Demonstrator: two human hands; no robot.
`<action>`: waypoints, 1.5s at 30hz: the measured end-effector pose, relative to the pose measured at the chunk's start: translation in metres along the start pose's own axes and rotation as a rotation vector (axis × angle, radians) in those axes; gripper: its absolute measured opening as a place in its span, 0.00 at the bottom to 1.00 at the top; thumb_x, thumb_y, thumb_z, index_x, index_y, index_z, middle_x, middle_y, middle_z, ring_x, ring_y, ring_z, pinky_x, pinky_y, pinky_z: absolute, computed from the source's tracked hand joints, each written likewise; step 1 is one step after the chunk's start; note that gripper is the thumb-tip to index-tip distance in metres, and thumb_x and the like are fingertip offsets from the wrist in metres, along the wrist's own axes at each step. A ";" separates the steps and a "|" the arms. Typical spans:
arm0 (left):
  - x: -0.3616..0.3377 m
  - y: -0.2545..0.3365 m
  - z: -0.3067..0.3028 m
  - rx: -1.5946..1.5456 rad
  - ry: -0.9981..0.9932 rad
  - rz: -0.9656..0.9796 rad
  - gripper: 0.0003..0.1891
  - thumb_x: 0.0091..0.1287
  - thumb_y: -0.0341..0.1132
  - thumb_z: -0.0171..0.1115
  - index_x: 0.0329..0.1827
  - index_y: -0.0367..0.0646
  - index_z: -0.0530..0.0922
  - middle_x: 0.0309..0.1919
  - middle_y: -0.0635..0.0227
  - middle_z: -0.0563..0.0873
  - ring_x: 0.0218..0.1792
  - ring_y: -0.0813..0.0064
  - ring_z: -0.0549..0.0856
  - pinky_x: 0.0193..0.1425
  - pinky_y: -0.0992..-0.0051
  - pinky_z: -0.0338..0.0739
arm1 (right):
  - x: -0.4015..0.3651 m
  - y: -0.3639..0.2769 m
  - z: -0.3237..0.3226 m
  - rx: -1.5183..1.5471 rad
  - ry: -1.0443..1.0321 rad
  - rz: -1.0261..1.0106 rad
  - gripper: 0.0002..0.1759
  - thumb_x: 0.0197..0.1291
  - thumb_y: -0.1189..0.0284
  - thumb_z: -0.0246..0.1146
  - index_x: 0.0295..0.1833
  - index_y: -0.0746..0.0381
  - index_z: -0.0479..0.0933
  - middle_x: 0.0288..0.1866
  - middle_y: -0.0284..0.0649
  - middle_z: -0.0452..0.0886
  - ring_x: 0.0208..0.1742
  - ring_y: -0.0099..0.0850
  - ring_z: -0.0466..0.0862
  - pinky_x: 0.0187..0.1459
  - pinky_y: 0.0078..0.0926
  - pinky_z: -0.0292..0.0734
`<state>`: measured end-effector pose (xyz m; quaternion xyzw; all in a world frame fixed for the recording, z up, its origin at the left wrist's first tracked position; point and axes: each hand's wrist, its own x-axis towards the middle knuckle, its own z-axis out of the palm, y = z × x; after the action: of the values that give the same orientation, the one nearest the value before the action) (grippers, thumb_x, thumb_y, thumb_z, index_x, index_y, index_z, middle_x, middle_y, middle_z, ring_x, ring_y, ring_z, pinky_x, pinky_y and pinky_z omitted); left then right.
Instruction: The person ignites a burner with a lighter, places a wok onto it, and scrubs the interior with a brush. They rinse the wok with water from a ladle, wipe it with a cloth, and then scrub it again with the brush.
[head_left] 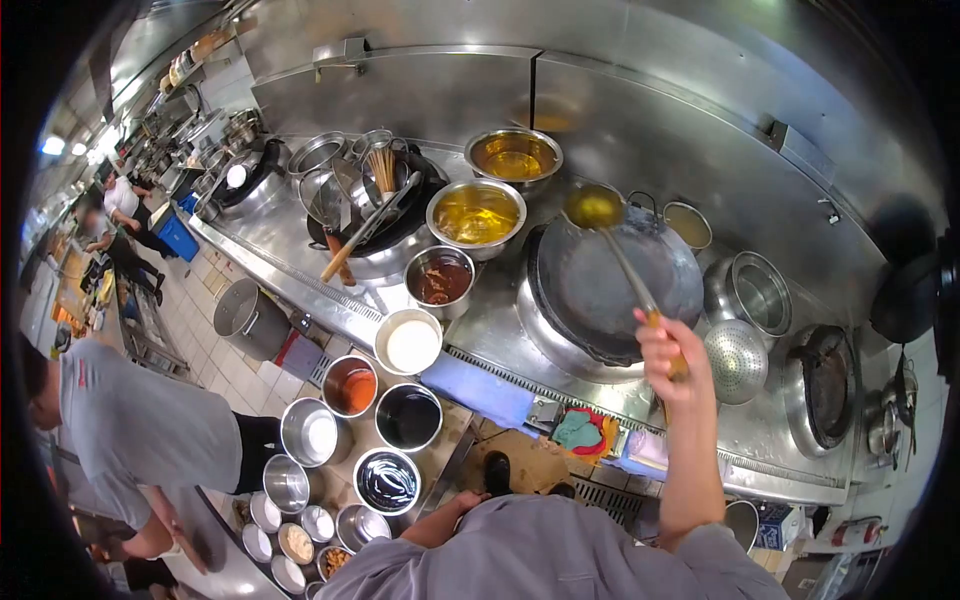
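Observation:
My right hand (pixel 668 355) is wrapped round the handle of a ladle (pixel 630 265). The ladle's bowl holds yellow oil and hangs over the far edge of a wide dark wok (pixel 615 280). Left of the wok stands a steel bowl of yellow oil (pixel 477 215), with a second oil bowl (pixel 514 158) behind it. A smaller pot of reddish-brown sauce (pixel 440 278) sits in front of them. Low beside my body is my left hand (pixel 466 502), far from the wok; its fingers are too small and partly hidden to read.
Several containers, including black liquid (pixel 409 416) and orange-red sauce (pixel 350 385), cluster at left. A perforated strainer (pixel 736 362) lies right of the wok. Another wok (pixel 380 225) holds tools. A person in a grey shirt (pixel 150 420) stands at left; two others are farther back.

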<state>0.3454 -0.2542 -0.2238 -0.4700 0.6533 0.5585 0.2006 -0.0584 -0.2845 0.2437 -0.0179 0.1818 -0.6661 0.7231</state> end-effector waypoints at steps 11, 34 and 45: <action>-0.004 0.037 -0.013 0.239 -0.023 0.121 0.26 0.60 0.60 0.52 0.52 0.53 0.81 0.53 0.59 0.81 0.57 0.59 0.77 0.63 0.69 0.68 | -0.104 -0.003 -0.098 -0.200 0.352 -0.033 0.09 0.65 0.69 0.54 0.48 0.60 0.70 0.24 0.32 0.70 0.18 0.15 0.68 0.15 0.14 0.62; -0.026 0.034 0.048 0.252 0.168 0.055 0.25 0.63 0.58 0.52 0.49 0.48 0.82 0.45 0.57 0.84 0.47 0.56 0.83 0.52 0.65 0.75 | -0.036 -0.045 -0.141 -1.200 0.615 -0.316 0.07 0.63 0.74 0.54 0.45 0.60 0.66 0.22 0.32 0.69 0.16 0.20 0.68 0.14 0.19 0.63; -0.107 0.044 0.062 -0.210 0.171 -0.148 0.22 0.66 0.50 0.54 0.47 0.38 0.80 0.38 0.62 0.86 0.35 0.70 0.85 0.34 0.72 0.77 | -0.072 -0.012 -0.167 -0.938 0.641 -0.264 0.09 0.66 0.70 0.52 0.50 0.57 0.66 0.23 0.31 0.68 0.17 0.20 0.67 0.15 0.19 0.63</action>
<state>0.3436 -0.1589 -0.1343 -0.5813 0.5695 0.5653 0.1345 -0.1211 -0.1803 0.1083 -0.1561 0.6633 -0.5712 0.4576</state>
